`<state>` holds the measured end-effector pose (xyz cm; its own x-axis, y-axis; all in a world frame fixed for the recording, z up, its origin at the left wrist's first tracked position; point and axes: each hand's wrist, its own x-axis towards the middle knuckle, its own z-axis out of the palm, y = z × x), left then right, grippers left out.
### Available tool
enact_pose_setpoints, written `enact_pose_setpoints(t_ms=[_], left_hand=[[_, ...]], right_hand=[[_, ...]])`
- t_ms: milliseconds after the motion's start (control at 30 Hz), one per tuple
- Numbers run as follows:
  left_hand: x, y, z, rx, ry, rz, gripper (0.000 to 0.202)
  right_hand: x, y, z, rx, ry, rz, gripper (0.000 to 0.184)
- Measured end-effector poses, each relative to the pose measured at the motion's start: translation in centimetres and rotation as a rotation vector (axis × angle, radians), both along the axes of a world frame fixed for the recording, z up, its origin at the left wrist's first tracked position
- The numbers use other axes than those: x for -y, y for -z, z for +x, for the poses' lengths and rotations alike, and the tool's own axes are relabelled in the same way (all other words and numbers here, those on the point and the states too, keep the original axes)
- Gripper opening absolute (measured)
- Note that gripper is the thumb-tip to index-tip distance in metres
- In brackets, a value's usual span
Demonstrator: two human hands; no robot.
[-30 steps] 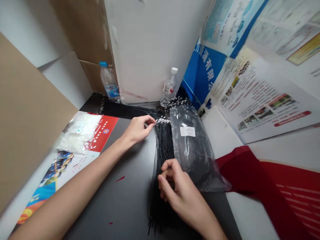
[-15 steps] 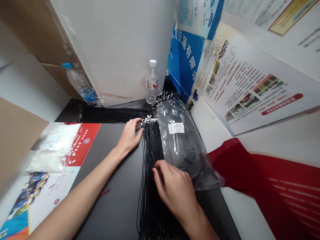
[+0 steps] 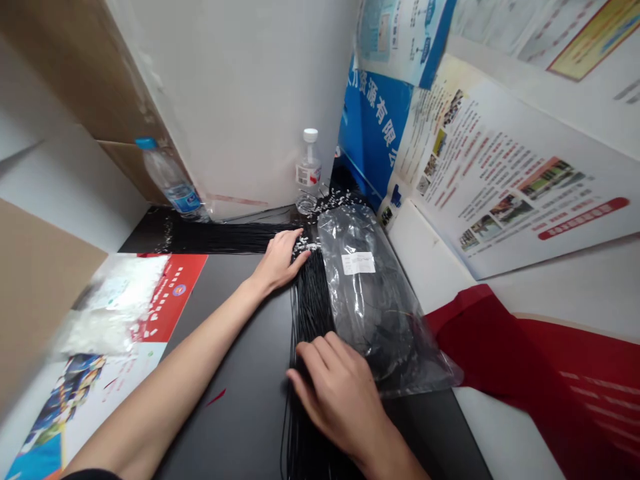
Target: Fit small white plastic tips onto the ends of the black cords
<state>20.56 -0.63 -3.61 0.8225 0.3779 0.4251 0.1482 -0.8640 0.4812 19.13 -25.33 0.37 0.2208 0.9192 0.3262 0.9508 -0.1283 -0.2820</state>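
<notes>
A long bundle of thin black cords [image 3: 309, 307] with small white tips lies on the dark tabletop [image 3: 240, 373], running away from me. My left hand [image 3: 280, 260] rests at the far, white-tipped end, fingers stretched out and touching the tips. My right hand [image 3: 335, 393] lies flat on the middle of the bundle, fingers extended and pressing the cords down. A clear plastic bag [image 3: 375, 307] with a white label, holding more black cords, lies just right of the bundle.
A second bundle of black cords [image 3: 220, 237] lies crosswise at the back. Two water bottles [image 3: 173, 183] [image 3: 308, 170] stand by the white wall. A bag of white parts [image 3: 117, 303] lies on posters at left, red cloth [image 3: 500, 360] at right, cardboard at far left.
My right hand slid nearer along the bundle and flattened from a pinch to open fingers. My left hand stayed at the white tips and stretched its fingers. The view shifted slightly.
</notes>
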Motion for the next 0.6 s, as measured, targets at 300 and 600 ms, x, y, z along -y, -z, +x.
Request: enact_pose_setpoints(t_ms=[300, 600], left_hand=[[0.1, 0.5, 0.7, 0.056, 0.026, -0.003, 0.038], [0.0, 0.5, 0.5, 0.115, 0.029, -0.042, 0.033]], right_hand=[[-0.9, 1.1, -0.2, 0.042, -0.103, -0.099, 0.018], [-1.0, 1.8, -0.2, 0.064, -0.118, -0.1, 0.011]])
